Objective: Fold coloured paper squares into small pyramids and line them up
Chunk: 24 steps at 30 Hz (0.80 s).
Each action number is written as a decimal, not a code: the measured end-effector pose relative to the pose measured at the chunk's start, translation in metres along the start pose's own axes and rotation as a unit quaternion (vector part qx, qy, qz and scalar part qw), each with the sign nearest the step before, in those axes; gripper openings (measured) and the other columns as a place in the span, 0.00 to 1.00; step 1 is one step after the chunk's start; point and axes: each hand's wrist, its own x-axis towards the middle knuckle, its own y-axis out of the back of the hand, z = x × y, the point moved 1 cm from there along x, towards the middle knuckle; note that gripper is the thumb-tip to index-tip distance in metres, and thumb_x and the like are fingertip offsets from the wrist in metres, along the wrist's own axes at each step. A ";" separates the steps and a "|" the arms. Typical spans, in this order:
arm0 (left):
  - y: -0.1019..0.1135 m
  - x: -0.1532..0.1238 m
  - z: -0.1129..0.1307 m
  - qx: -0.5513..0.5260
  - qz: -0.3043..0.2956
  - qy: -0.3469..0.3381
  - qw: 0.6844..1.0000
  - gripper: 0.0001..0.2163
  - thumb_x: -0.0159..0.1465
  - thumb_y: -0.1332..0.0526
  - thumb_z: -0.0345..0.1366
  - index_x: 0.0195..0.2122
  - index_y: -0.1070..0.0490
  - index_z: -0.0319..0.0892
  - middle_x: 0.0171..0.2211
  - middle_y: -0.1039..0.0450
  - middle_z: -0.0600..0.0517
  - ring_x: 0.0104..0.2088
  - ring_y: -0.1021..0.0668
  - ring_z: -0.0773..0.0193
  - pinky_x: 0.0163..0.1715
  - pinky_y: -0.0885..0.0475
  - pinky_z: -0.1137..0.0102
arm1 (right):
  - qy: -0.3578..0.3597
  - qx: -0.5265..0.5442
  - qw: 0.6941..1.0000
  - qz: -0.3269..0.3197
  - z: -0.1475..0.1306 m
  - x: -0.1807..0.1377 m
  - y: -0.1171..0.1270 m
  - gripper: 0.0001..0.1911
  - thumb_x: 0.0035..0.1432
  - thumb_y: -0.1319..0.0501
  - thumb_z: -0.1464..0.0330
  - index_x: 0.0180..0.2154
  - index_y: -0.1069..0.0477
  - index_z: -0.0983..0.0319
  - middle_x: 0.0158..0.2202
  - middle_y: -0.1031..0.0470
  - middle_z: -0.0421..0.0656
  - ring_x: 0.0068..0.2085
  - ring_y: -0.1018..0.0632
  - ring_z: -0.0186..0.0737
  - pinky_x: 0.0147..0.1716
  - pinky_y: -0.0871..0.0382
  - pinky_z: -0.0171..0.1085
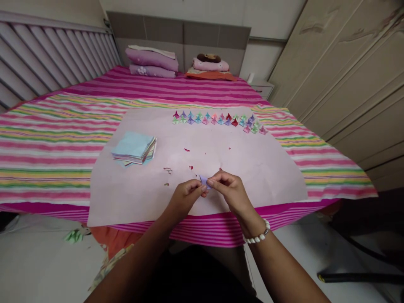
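A small folded piece of lavender paper [203,180] is pinched between my two hands, above the near part of a large pale sheet [252,168]. My left hand [188,193] grips its lower left side, thumb and fingers closed. On the right side my right hand [227,188] holds it between thumb and fingertips; that wrist wears a white beaded bracelet [257,237]. The fingers cover much of the paper, so its full shape is hidden. Beyond the hands, several small folded paper pieces [214,119] in many colours stand in rows along the sheet's far edge.
A stack of square coloured paper [134,145], light blue on top, lies on the sheet's left. Small red marks or scraps [187,150] dot the middle. Striped bedding [47,155] surrounds the sheet. Folded purple bedding [153,61] sits by the headboard; a wardrobe [347,75] stands right.
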 end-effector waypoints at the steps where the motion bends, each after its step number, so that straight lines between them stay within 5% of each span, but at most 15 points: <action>1: -0.002 0.000 -0.001 -0.015 0.008 0.014 1.000 0.10 0.59 0.38 0.41 0.28 0.27 0.40 0.26 0.25 0.53 0.31 0.24 0.64 0.37 0.31 0.68 | 0.013 -0.006 1.000 0.014 0.000 0.000 0.000 0.07 0.50 0.32 0.64 0.25 0.24 0.60 0.25 0.26 0.39 0.29 0.28 0.36 0.34 0.35 0.38; 6: -0.006 0.002 -0.003 -0.085 0.025 0.030 0.996 0.10 0.59 0.38 0.43 0.29 0.28 0.40 0.26 0.27 0.54 0.32 0.25 0.65 0.39 0.32 0.68 | -0.011 0.037 0.999 0.025 0.000 0.001 -0.004 0.08 0.50 0.32 0.63 0.25 0.25 0.60 0.25 0.26 0.39 0.30 0.28 0.36 0.35 0.35 0.38; 12: 0.000 0.002 -0.007 -0.126 -0.045 0.031 0.991 0.10 0.61 0.40 0.42 0.30 0.30 0.41 0.27 0.30 0.56 0.31 0.28 0.68 0.38 0.35 0.71 | -0.103 0.128 0.986 -0.029 -0.005 -0.003 -0.004 0.11 0.53 0.35 0.60 0.25 0.26 0.61 0.23 0.29 0.37 0.27 0.31 0.34 0.33 0.38 0.36; 24: 0.000 0.002 -0.011 -0.215 -0.043 0.063 0.974 0.11 0.56 0.34 0.43 0.31 0.27 0.40 0.25 0.29 0.55 0.27 0.30 0.71 0.32 0.35 0.73 | -0.126 0.132 0.982 -0.055 0.001 -0.005 -0.001 0.11 0.52 0.34 0.60 0.27 0.26 0.61 0.23 0.30 0.37 0.27 0.32 0.34 0.31 0.39 0.36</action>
